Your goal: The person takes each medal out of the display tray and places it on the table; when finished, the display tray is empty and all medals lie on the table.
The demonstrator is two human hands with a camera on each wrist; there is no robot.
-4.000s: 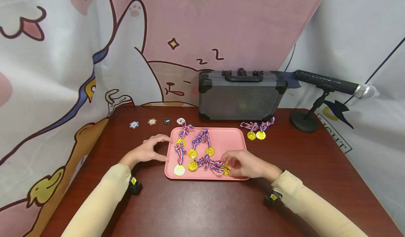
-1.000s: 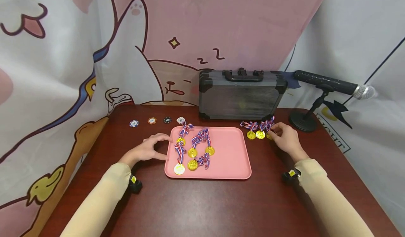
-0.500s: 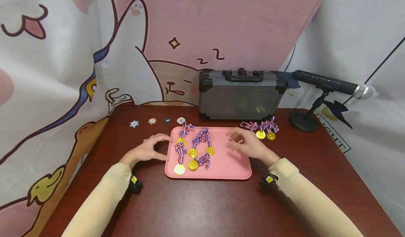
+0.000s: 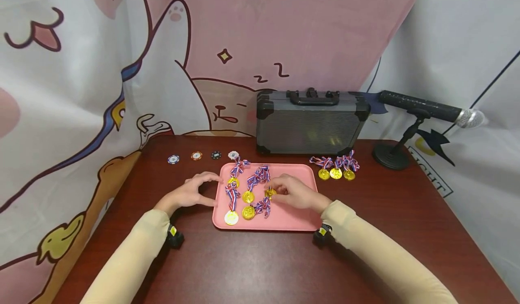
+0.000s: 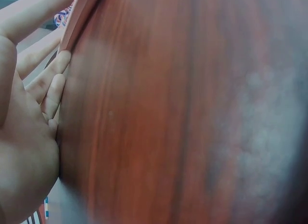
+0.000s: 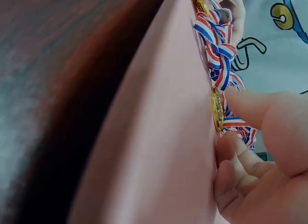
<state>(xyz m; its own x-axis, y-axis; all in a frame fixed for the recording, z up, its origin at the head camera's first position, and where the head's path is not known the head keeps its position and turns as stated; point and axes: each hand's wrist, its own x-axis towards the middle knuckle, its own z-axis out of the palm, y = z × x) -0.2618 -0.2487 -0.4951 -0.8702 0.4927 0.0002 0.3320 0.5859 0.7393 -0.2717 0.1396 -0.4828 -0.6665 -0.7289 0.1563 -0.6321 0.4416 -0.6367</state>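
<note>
My left hand (image 4: 188, 190) is at the left side of the pink tray (image 4: 296, 218), its thumb and fingers spread along the rim. In the right wrist view, the thumb and fingertips of my right hand (image 6: 260, 161) pinch a gold medal (image 6: 217, 110) with a red, white and blue ribbon. Seen from the head, this medal (image 4: 270, 193) lies near the tray's middle, partly covered by my right hand (image 4: 294, 191). Several other gold medals lie on the tray to its left, among them one at the front left (image 4: 231, 217) and one beside it (image 4: 248, 212), their ribbons knotted.
Three ribboned medals (image 4: 336, 173) lie in a row on the table right of the tray. A metal case (image 4: 313, 128) stands behind them, with a microphone on a stand (image 4: 422, 108) at the back right. Several poker chips (image 4: 197, 155) line the back left.
My right hand carried a medal from the tray's front right to the row on the table and let it go. It has come back left to another medal. The left hand stayed put.
</note>
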